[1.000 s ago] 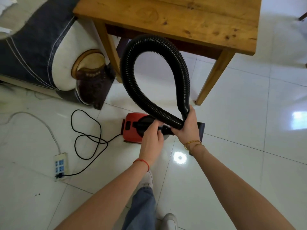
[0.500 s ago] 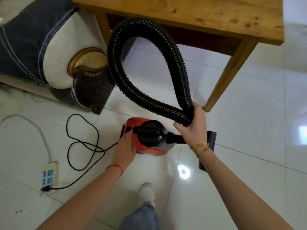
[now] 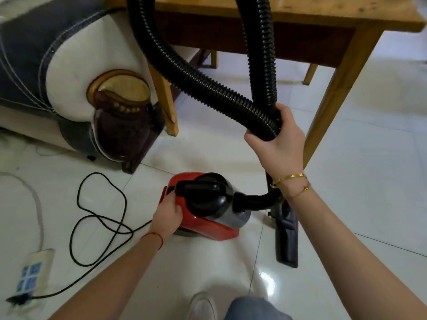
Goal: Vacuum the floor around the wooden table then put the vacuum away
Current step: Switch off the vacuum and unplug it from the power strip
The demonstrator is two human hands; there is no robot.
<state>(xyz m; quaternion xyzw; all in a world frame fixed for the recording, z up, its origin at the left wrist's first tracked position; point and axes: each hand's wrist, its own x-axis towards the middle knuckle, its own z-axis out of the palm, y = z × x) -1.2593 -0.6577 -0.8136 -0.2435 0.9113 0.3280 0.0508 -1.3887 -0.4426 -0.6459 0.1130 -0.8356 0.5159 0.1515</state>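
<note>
A small red and black vacuum (image 3: 208,211) sits on the white tiled floor in front of the wooden table (image 3: 342,17). Its ribbed black hose (image 3: 201,82) loops up past the top of the view and back down. My right hand (image 3: 280,137) grips both strands of the hose where they cross, held above the vacuum. My left hand (image 3: 167,214) rests on the vacuum's red rear end, fingers curled at the back of its black handle. The dark floor nozzle (image 3: 286,236) lies on the tiles just right of the vacuum, below my right wrist.
The vacuum's black cord (image 3: 101,218) coils on the floor to a power strip (image 3: 30,276) at lower left. A padded sofa arm with a carved wooden foot (image 3: 120,116) stands left of the table legs (image 3: 332,98). My shoe and jeans leg (image 3: 233,306) are at the bottom.
My right hand has lifted the looped hose higher. My left hand has moved from the front of the vacuum to its red rear end. The view has come closer.
</note>
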